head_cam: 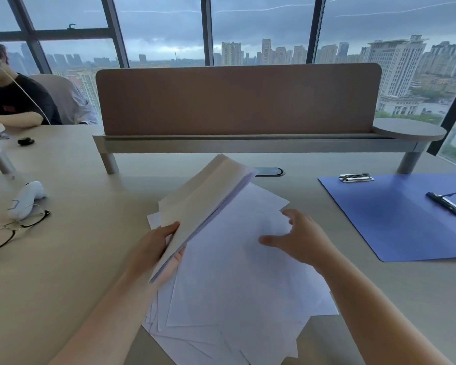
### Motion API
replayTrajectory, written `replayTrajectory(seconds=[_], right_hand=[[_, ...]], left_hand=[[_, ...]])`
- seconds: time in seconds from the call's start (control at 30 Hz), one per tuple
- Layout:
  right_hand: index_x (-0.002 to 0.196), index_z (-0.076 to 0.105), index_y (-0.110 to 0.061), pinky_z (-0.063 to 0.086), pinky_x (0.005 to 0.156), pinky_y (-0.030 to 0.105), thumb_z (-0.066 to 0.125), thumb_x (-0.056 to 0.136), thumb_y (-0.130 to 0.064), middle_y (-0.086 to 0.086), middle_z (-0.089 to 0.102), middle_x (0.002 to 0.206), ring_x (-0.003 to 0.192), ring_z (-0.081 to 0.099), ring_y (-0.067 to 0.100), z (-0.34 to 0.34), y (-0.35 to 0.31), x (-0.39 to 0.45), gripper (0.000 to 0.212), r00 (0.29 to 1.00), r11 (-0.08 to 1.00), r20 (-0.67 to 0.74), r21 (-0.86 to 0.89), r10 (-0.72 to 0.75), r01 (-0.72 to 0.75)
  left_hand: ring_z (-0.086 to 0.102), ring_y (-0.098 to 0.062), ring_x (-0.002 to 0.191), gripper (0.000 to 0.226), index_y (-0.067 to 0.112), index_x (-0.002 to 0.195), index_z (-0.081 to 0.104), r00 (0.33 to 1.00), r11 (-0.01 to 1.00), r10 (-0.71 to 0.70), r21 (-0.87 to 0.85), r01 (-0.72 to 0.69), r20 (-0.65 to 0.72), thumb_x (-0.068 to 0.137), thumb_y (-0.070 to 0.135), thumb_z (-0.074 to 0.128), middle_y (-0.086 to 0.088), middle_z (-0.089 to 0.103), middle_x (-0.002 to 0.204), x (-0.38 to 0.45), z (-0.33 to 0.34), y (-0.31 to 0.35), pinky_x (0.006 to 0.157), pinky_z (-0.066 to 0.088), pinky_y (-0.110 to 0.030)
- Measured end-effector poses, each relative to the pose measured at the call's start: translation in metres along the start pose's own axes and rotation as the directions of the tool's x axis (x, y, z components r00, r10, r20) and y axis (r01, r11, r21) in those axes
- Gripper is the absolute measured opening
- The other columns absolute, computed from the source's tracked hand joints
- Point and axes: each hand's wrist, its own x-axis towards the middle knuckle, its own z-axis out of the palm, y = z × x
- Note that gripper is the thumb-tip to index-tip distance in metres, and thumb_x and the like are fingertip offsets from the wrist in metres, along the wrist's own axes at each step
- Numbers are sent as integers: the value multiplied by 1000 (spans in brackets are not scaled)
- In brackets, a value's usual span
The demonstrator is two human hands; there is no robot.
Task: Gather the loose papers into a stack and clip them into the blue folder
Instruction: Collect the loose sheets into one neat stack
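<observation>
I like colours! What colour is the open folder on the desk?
The folder is blue, seen in the head view.

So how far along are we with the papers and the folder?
Partly gathered. The left hand grips a stack of papers tilted up off the table. The right hand, fingers spread, reaches over the loose sheets fanned out on the table. Left: collect those, square the stack, clip it into the open blue folder, which holds no paper.

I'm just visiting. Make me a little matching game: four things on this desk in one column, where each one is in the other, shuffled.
1. gathered stack
2. blue folder
3. glasses
4. loose papers

A. lying open at the desk's right
B. spread flat under the right hand
C. at the desk's left edge
D. gripped, tilted up, in the left hand

Pairs: 1-D, 2-A, 3-C, 4-B
</observation>
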Motion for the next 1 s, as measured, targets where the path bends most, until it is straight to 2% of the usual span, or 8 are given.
replayTrajectory(seconds=[0.17,0.3,0.37,0.47,0.6,0.7,0.87,1.0], right_hand=[[150,38,-22,44,87,30,92,62,-41,5,51,139,122,54,21,5,-5,-1,106,998,974,36,220,44,-51],[148,41,-15,48,88,34,95,61,-16,11,63,120,104,64,26,4,0,0,103,992,923,57,363,113,-126],[136,54,-12,54,89,38,93,62,-11,13,70,112,96,70,29,3,6,3,83,990,917,61,373,128,-142],[95,72,-15,59,69,30,83,76,-7,7,76,78,65,72,21,2,9,4,24,994,926,71,364,84,-104],[86,72,-16,44,55,23,73,87,-17,1,71,69,53,60,16,1,13,11,2,997,978,-82,210,10,7],[87,70,-18,40,53,25,64,93,-24,7,72,77,57,56,18,1,17,14,10,985,991,-163,115,-54,74],[85,67,-22,40,53,26,58,97,-25,-1,65,64,56,55,16,2,18,12,16,946,984,-286,52,-151,173],[83,66,-17,38,53,27,56,98,-22,-2,63,65,55,50,17,1,17,14,18,945,970,-298,157,-134,187]], left_hand=[[69,-5,54,6,16,92,59,998,969,43,244,-32,-39,94,22,59,9,71,57,6,-6,-2,55,56,-24],[70,-7,57,37,17,95,61,998,966,62,252,-56,-18,70,38,79,9,73,60,5,-9,3,65,55,-29],[69,-7,52,12,13,92,58,999,983,44,181,-39,-27,90,24,63,7,71,55,4,-4,0,55,55,-24],[68,-7,48,10,10,90,56,998,995,23,101,-17,-60,97,13,51,5,69,52,4,-3,0,48,53,-18],[70,-11,58,12,5,98,65,999,999,31,35,-31,-17,95,14,57,-3,75,74,3,-10,10,57,53,-22],[70,-8,56,11,10,95,62,999,993,52,105,-51,-1,96,18,55,3,74,65,2,-10,7,56,55,-20],[70,-6,53,11,12,93,58,997,986,78,147,-77,-1,98,20,51,6,71,57,4,-7,3,50,55,-19],[71,-11,56,19,7,105,64,997,981,72,180,-70,-9,96,22,56,2,74,65,5,-11,8,54,55,-22]])
